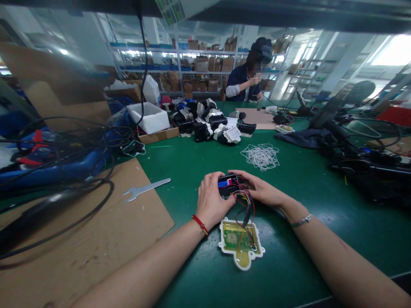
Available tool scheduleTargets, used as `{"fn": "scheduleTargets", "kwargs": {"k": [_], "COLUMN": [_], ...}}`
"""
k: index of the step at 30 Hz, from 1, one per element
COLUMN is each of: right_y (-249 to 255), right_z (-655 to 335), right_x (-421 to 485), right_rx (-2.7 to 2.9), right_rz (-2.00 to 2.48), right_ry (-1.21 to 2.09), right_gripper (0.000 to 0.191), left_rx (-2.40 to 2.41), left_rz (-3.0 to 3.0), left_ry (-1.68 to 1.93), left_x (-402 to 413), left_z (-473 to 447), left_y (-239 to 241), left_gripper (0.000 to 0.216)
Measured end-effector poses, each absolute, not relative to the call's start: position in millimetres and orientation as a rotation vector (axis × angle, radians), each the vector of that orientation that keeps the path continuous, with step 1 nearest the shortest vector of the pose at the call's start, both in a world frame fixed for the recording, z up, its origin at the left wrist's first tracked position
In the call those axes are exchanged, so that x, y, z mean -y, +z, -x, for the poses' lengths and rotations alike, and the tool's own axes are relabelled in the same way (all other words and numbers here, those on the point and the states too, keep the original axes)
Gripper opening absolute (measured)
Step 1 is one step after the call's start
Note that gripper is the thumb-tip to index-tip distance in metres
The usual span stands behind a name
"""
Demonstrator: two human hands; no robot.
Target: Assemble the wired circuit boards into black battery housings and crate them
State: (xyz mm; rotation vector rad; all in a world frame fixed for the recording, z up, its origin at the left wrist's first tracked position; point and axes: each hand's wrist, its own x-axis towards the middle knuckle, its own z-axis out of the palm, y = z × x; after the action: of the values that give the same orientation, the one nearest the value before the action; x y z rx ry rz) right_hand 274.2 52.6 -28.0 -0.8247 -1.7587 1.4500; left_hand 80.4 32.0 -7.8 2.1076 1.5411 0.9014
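Note:
Between my hands is a black plastic housing (228,188) with a blue battery (224,184) inside it. My left hand (212,199) is closed round the housing's left side, thumb at the near edge. My right hand (260,188) grips its right side, with some fingertips hidden behind it. Red, black and yellow wires (245,201) run from the housing down to a white-framed circuit board (237,237). That board lies on the green table just below my hands, covered in a clear yellowish filling.
An open-end wrench (146,189) lies partly on a brown board (128,231) at left. Ahead are a heap of white cord (261,156), several black-and-white housings (208,122) and a white box (150,117). Black cables (359,162) crowd the right; a co-worker (245,77) is across the table.

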Motion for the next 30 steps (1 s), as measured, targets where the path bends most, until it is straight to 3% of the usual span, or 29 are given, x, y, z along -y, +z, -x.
{"fn": "scheduleTargets", "kwargs": {"k": [23,30], "right_y": [-20.4,-25.1], "right_z": [-266.9,-265.5], "right_x": [-48.0,-46.7], "right_rx": [1.837,1.802], "right_rz": [0.938,0.902], "right_ry": [1.295,1.286], "right_gripper": [0.065,0.064], "left_rx": [-1.591,-1.487], "left_rz": [-2.108,-2.197], "left_ry": [0.880,0.858], "left_x": [-31.8,-32.2], "left_z": [-84.3,-75.5], "left_y": [-7.5,-9.1], "left_gripper": [0.048,0.059]}}
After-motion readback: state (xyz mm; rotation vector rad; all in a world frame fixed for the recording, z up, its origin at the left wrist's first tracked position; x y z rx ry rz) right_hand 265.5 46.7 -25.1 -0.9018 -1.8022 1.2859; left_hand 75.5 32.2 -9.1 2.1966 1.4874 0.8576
